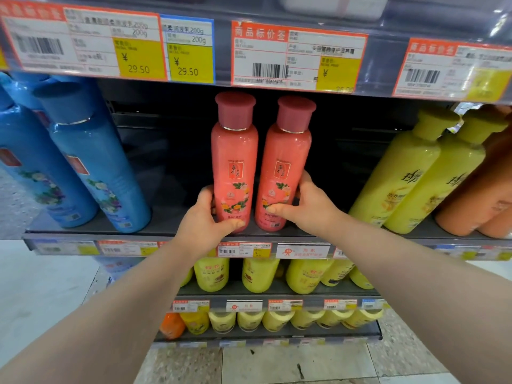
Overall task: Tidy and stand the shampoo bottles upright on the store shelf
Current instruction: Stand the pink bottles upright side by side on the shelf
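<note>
The left grip (205, 217) holds the left pink bottle (234, 162) low down, its thumb lying across the front near the base and its fingers curled round the bottle's far left side. The right grip (307, 206) holds the right pink bottle (285, 167) the same way, thumb on the lower label and fingers wrapped round the right side. Both bottles stand upright between the two grips, just beside each other, near the front edge of the shelf (171, 220). Blue bottles (91, 162) stand well to the left of the left grip. Yellow bottles (410, 176) and an orange bottle (476, 195) stand to the right of the right grip. Price tags (299, 59) hang above both grips.
</note>
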The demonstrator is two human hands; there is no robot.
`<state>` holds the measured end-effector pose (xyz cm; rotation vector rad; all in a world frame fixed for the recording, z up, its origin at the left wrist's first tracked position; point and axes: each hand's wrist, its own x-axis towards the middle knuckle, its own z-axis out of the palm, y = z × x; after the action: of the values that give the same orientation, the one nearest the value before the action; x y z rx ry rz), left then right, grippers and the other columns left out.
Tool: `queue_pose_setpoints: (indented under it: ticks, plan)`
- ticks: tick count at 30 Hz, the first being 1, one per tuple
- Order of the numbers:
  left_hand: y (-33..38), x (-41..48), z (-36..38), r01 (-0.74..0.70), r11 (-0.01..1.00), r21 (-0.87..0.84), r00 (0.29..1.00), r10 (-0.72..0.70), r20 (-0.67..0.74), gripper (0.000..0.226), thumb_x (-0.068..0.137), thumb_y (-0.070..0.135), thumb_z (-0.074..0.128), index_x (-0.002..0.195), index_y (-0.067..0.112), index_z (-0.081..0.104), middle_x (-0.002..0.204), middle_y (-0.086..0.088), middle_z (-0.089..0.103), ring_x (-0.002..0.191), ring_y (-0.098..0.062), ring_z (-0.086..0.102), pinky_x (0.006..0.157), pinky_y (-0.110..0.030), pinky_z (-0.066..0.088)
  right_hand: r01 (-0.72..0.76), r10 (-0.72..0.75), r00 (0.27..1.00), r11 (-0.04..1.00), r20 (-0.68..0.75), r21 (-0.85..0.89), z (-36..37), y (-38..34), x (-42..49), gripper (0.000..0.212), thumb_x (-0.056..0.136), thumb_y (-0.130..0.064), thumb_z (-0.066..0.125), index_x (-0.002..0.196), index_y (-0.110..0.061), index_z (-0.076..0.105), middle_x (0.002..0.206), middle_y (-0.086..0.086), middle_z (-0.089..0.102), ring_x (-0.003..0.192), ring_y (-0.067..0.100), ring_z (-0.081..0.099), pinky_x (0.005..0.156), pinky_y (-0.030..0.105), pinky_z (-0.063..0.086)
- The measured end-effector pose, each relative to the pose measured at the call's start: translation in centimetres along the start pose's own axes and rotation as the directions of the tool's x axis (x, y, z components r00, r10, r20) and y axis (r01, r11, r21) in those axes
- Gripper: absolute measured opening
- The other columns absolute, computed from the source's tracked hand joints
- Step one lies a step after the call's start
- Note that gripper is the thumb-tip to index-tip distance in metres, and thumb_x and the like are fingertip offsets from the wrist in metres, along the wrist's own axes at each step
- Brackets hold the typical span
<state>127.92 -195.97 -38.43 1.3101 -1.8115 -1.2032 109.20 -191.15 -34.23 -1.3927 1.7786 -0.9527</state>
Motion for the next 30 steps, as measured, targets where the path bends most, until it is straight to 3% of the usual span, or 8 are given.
queue_pose_setpoints:
  ticks: [5, 10, 16, 21, 25, 28, 30]
  plan:
    - [0.4, -0.1, 0.1, 0.009, 1.0, -0.015, 1.0, -0.009, -0.001, 0.066, 0.072, 0.013, 0.076, 0.126, 0.017, 0.039, 0.107, 0.007, 0.06, 0.099, -0.011, 0.059, 0.084, -0.025, 0.045, 0.0, 0.0, 1.0, 0.999, 0.011, -0.038, -0.4, 0.1, 0.3, 0.078, 0.07, -0.014, 0.077, 0.133, -0.016, 0.032, 0.12, 0.006, 0.061, 0.11, 0.021, 0.059, 0.1, 0.042, 0.046]
    - [0.4, -0.2, -0.1, 0.027, 0.999, -0.028, 1.0, -0.026, 0.016, 0.065, 0.071, 0.012, 0.076, 0.125, 0.017, 0.04, 0.104, 0.007, 0.06, 0.098, -0.012, 0.06, 0.085, -0.026, 0.047, 0.017, -0.013, 0.997, 0.998, 0.081, -0.06, -1.0, -0.7, -0.1, 0.076, 0.073, -0.006, 0.074, 0.135, -0.013, 0.029, 0.109, -0.004, 0.055, 0.102, 0.011, 0.055, 0.088, 0.023, 0.041]
    - [0.5, -0.3, -0.2, 0.031, 0.997, 0.066, 1.0, -0.03, -0.006, 0.066, 0.072, 0.019, 0.076, 0.126, 0.019, 0.039, 0.104, 0.007, 0.059, 0.102, -0.015, 0.059, 0.092, -0.033, 0.049, 0.0, 0.004, 0.999, 0.995, 0.041, -0.104, -0.7, -0.3, 0.3, 0.082, 0.07, -0.008, 0.077, 0.136, -0.011, 0.027, 0.113, 0.002, 0.057, 0.108, 0.019, 0.057, 0.098, 0.035, 0.044]
    - [1.4, -0.5, 0.1, 0.098, 0.99, 0.097, 0.995, -0.099, 0.002, 0.071, 0.068, 0.02, 0.079, 0.125, 0.02, 0.038, 0.108, 0.004, 0.061, 0.105, -0.019, 0.061, 0.092, -0.035, 0.05, -0.055, 0.052, 0.998, 0.993, -0.027, -0.109, -0.3, -0.4, 0.0, 0.076, 0.07, -0.011, 0.078, 0.131, -0.01, 0.032, 0.113, 0.005, 0.059, 0.104, 0.02, 0.057, 0.095, 0.034, 0.044]
    - [2.3, -2.3, -0.1, 0.065, 0.998, 0.02, 0.987, -0.062, -0.146, 0.082, 0.068, 0.025, 0.078, 0.137, 0.02, 0.033, 0.131, -0.003, 0.051, 0.117, -0.018, 0.053, 0.101, -0.034, 0.043, -0.116, 0.102, 0.986, 0.988, -0.135, -0.101, 0.2, -1.6, -1.4, 0.078, 0.069, -0.013, 0.079, 0.132, -0.009, 0.034, 0.108, 0.001, 0.052, 0.098, 0.015, 0.049, 0.086, 0.024, 0.036]
    - [2.2, -4.5, -2.1, 0.019, 0.998, -0.054, 0.944, -0.036, -0.329, 0.052, 0.077, 0.02, 0.071, 0.123, 0.021, 0.047, 0.117, -0.001, 0.053, 0.101, -0.009, 0.051, 0.092, -0.025, 0.044, -0.246, 0.211, 0.934, 0.965, -0.288, -0.092, 0.9, -1.7, -3.2, 0.06, 0.07, -0.017, 0.078, 0.119, -0.005, 0.045, 0.099, 0.007, 0.056, 0.092, 0.022, 0.052, 0.078, 0.028, 0.037]
    - [1.6, -5.6, -4.0, 0.009, 0.993, -0.115, 0.892, -0.06, -0.448, 0.035, 0.077, 0.017, 0.069, 0.106, 0.023, 0.049, 0.105, -0.001, 0.054, 0.087, -0.005, 0.05, 0.079, -0.014, 0.044, -0.285, 0.219, 0.923, 0.942, -0.317, -0.178, 1.6, -1.6, -4.8, 0.031, 0.073, -0.02, 0.074, 0.092, -0.009, 0.051, 0.078, 0.005, 0.056, 0.081, 0.028, 0.055, 0.067, 0.031, 0.035]
